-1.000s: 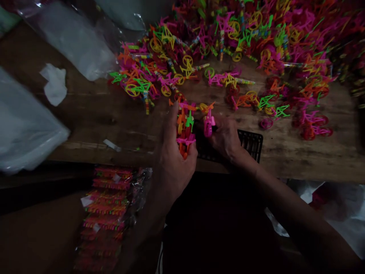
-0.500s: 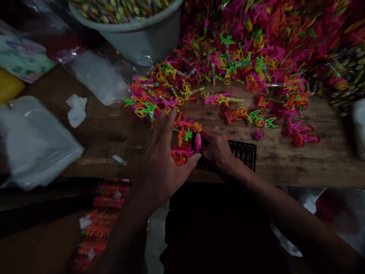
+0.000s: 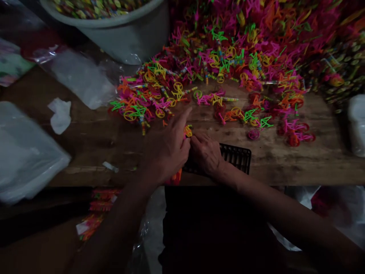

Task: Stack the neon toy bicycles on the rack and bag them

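Observation:
My left hand is closed around a bunch of small plastic toy bicycles; a yellow-orange bit shows above the thumb and an orange bit below the palm. Its fingers hide most of the bunch. Beside it, nearly touching, my right hand lies over a black slotted tray at the table's front edge. The right fingers are curled, and what they grip is hidden. Behind both hands lie many loose toy bicycles in pink, yellow, green and orange, some with candy-filled tubes.
A grey tub of small colourful pieces stands at the back left. Clear plastic bags and a white scrap lie on the wooden table. Strips of bundled toys sit below the edge at left. A white container stands far right.
My left hand has closed from a spread thumb and fingers around the toy bicycles, now mostly covered. My right hand stays at the tray. The view has shifted a little to the right.

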Motion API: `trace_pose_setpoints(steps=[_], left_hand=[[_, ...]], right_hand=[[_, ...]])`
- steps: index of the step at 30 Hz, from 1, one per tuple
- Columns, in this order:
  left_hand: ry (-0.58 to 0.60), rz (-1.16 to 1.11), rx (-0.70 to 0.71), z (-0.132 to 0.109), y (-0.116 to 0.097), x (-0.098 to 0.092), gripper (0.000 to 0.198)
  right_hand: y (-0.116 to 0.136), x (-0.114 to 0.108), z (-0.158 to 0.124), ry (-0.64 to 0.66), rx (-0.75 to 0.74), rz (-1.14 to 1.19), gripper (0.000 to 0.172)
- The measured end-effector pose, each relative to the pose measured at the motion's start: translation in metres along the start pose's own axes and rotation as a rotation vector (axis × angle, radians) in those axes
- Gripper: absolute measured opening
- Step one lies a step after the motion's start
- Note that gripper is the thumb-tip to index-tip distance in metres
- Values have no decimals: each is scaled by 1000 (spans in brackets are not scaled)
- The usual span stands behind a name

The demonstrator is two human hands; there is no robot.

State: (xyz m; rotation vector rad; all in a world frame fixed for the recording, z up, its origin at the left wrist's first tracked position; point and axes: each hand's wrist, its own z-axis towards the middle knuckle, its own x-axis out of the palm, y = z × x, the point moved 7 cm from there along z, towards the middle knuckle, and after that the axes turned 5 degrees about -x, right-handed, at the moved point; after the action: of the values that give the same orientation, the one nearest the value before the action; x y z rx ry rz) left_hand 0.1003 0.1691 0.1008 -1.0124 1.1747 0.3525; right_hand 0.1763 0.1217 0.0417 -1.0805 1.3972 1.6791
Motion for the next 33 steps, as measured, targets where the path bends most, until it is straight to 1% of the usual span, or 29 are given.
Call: trace_pose_setpoints(steps=[4, 7, 10, 12, 14, 16, 17, 18, 21, 23, 25, 28, 31, 33], left_hand=[[13, 8, 6, 3, -2, 1, 76], [-15, 13, -25, 3, -2, -1, 78], [-44, 67, -73, 3, 1, -3, 68], [-37, 87, -47, 3, 1, -3, 58], [-20, 92, -25, 3, 0, -2, 51], [-6, 109, -37, 3, 0, -2, 50], [1, 124, -56, 4, 0, -2, 50], [10, 138, -76, 5, 0, -2, 50], [36, 153, -135, 6, 0, -3, 47], [36, 148, -161, 6, 0, -5, 45], [21, 147, -179, 5, 1, -7, 45], [-6, 155, -179, 4, 2, -8, 42], [-28, 171, -182, 4, 3, -6, 37], [-30, 194, -181, 5, 4, -5, 37]], right_hand=[[-3, -3, 2, 4, 31, 67, 28], [-13, -9, 5, 19, 80, 205, 25], [-26, -18, 8, -3, 84, 484, 20], [-37, -24, 11, -53, 124, 737, 27], [-49, -24, 13, -102, 262, 1007, 27], [-54, -19, 16, -104, 410, 1228, 21], [-53, -17, 18, -89, 448, 1300, 20], [-50, -16, 21, -61, 453, 1348, 21], [-43, -12, 28, 28, 448, 1446, 24], [-41, -9, 30, 56, 472, 1522, 24], [-42, -6, 31, 48, 487, 1583, 24], [-45, -3, 31, -1, 499, 1619, 27], [-43, 0, 33, -20, 541, 1626, 29], [-40, 1, 34, -12, 548, 1586, 28]])
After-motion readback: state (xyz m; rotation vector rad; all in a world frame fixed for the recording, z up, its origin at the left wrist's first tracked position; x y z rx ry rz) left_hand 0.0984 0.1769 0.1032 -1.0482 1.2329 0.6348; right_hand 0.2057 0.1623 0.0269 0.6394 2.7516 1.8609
